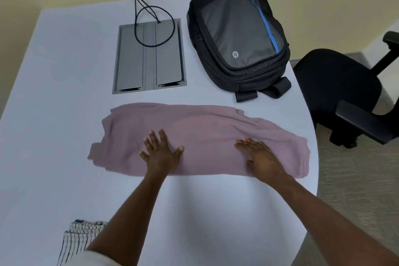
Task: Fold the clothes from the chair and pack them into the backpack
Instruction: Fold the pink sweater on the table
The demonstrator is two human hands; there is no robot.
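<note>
A mauve garment [207, 129] lies folded into a long band across the middle of the white table [64, 71]. My left hand [160, 151] presses flat on its left-centre part, fingers spread. On the garment's right part my right hand [260, 155] lies flat, fingers straight. A black and grey backpack [235, 36] with a blue stripe lies zipped shut at the far right of the table. The black office chair [336, 86] stands to the right of the table with nothing on its seat.
A grey cable hatch [149, 56] with black cords [151, 13] running out of it is set in the table behind the garment. A striped cloth [79, 237] hangs at the table's near left edge. Carpet floor lies to the right.
</note>
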